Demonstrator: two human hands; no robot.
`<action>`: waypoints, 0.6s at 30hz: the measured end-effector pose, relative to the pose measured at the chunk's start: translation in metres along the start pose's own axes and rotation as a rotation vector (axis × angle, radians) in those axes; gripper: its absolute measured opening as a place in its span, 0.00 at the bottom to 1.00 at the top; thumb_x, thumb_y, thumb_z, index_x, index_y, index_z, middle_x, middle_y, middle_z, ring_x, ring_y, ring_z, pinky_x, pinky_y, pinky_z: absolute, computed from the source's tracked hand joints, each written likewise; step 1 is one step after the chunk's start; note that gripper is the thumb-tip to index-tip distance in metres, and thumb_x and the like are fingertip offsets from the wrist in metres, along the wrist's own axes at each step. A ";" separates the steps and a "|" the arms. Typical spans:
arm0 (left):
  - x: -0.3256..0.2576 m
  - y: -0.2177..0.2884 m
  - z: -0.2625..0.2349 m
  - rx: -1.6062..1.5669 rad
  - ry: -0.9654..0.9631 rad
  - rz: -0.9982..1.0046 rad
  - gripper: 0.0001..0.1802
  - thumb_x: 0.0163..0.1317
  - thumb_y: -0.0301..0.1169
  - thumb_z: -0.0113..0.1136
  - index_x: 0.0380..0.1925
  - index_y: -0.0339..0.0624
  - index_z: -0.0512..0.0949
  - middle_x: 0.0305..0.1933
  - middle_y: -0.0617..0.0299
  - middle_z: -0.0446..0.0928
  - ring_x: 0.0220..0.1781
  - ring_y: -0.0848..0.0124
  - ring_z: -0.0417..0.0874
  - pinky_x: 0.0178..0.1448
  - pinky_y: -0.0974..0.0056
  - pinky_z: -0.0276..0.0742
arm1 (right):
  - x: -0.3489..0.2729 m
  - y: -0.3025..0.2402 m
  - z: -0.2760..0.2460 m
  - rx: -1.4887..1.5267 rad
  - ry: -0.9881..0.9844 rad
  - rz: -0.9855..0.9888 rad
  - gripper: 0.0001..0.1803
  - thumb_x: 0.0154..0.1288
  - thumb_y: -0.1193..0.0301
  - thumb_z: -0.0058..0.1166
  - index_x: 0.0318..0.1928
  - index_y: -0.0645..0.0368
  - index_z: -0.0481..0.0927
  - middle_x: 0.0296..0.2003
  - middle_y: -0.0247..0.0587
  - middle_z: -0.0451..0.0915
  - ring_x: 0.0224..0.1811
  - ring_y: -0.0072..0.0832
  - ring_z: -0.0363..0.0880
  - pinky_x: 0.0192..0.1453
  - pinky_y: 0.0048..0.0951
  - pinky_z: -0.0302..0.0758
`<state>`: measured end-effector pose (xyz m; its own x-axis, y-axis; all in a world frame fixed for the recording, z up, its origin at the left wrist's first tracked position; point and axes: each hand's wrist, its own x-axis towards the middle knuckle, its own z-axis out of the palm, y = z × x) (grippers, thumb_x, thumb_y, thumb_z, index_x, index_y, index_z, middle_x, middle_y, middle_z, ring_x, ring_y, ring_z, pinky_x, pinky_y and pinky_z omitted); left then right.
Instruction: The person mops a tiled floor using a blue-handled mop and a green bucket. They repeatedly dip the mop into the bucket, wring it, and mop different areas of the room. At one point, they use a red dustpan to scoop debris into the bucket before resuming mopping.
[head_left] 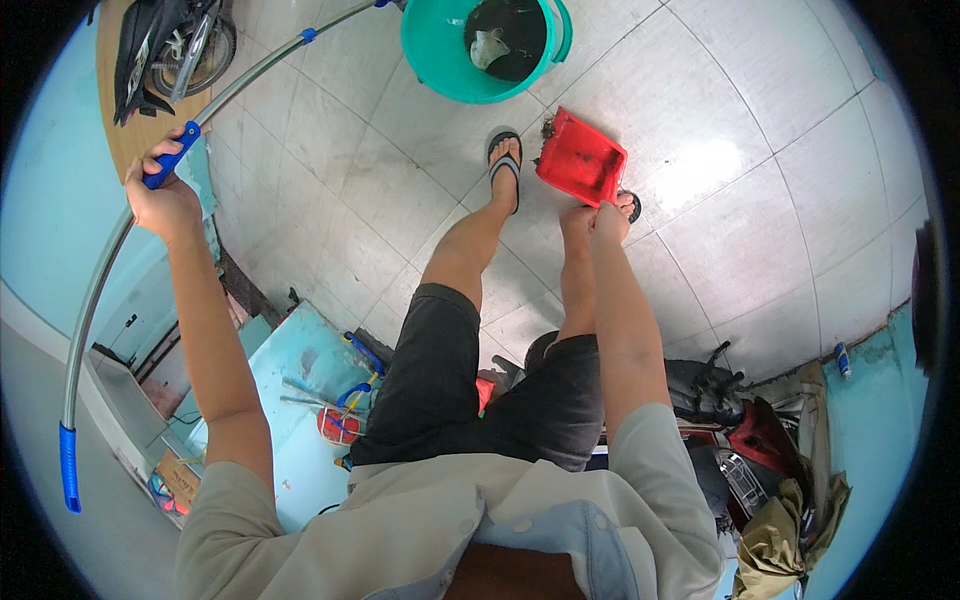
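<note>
Head view is showing the pale tiled floor [760, 230] filling most of the frame, with the person standing on it in sandals. At about eleven o'clock a teal bucket [440, 60] is sitting, dark inside with some light scrap in it. Running from near the bucket's rim down the nine o'clock side is a long metal handle [95, 290] with blue sleeves, bending with the lens. Near the centre, toward one o'clock, a red dustpan [582, 157] is resting tilted on the floor, a little dark debris lying at its far corner, just beside the toes of both feet.

The left hand [165, 195] is clamping round the blue grip [172, 158] on the long handle, fingers wrapped fully closed. The right hand [607, 220] is reaching straight down and pinching the dustpan's near edge or stub handle; the fingers are closed on it, though exactly which part they are gripping is too small to tell.

To handle the pan well, I would judge that it is best kept level or tipped back toward the hand, so the debris is staying in rather than spilling, and that the long handle wants steadying upright, away from the bucket.
</note>
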<state>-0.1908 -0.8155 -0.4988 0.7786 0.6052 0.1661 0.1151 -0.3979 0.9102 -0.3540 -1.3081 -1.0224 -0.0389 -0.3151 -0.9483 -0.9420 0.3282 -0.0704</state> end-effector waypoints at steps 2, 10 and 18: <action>0.001 0.003 0.008 0.034 0.031 0.017 0.12 0.75 0.29 0.37 0.29 0.40 0.62 0.38 0.35 0.82 0.56 0.36 0.83 0.75 0.38 0.71 | 0.010 0.009 0.006 -0.021 0.015 -0.064 0.10 0.64 0.71 0.63 0.28 0.61 0.77 0.19 0.38 0.75 0.15 0.28 0.73 0.18 0.33 0.68; -0.005 0.007 0.018 0.070 0.031 0.039 0.11 0.74 0.28 0.37 0.29 0.39 0.62 0.37 0.34 0.81 0.55 0.37 0.83 0.74 0.38 0.72 | 0.090 0.051 0.003 -0.204 0.081 -0.365 0.11 0.64 0.68 0.65 0.29 0.62 0.80 0.20 0.40 0.78 0.17 0.27 0.76 0.20 0.33 0.73; -0.011 0.016 0.019 0.066 0.009 0.009 0.11 0.74 0.27 0.37 0.29 0.40 0.61 0.36 0.35 0.81 0.54 0.38 0.83 0.74 0.37 0.73 | 0.041 0.030 -0.016 -0.296 0.055 -0.328 0.16 0.64 0.67 0.62 0.43 0.65 0.74 0.38 0.47 0.71 0.37 0.33 0.69 0.39 0.34 0.66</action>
<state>-0.1860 -0.8421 -0.4939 0.7742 0.6075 0.1776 0.1490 -0.4477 0.8817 -0.3887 -1.3254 -1.0589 0.2673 -0.4099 -0.8721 -0.9621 -0.0631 -0.2652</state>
